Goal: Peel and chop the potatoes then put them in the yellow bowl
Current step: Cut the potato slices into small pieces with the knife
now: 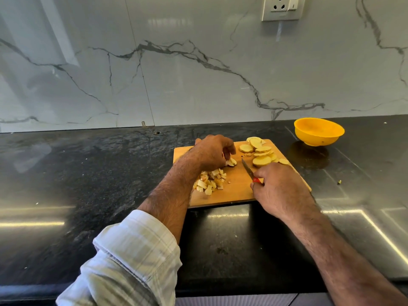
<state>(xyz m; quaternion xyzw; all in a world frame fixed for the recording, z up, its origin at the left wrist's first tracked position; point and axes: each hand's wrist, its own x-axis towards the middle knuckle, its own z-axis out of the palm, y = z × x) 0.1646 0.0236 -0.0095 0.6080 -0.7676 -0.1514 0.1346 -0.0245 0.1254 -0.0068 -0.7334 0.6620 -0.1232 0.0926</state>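
left hand: the left hand [212,152] has its fingers curled down, pinching a small stack of pale potato slices [231,162] against the rectangular wooden chopping board [238,191], probably to keep it from sliding under the blade

right hand: the right hand [279,188] is wrapped around the red handle of a small kitchen knife [248,170]; the blade points away from the person, tip just right of the left fingertips, so it looks lined up for the next cut

done so far: a pile of pale potato cubes [209,182] sits just below the left fingers, partly hidden by the wrist

still to chop: round yellow potato slices [261,151] are fanned out beyond the right knuckles

target: the yellow plastic bowl [319,131] sits on the dark stone counter [88,173], well right of both hands, looks empty

in the way: nothing much, though the slices lie between knife and bowl

background: white marble wall with a wall socket [282,7]
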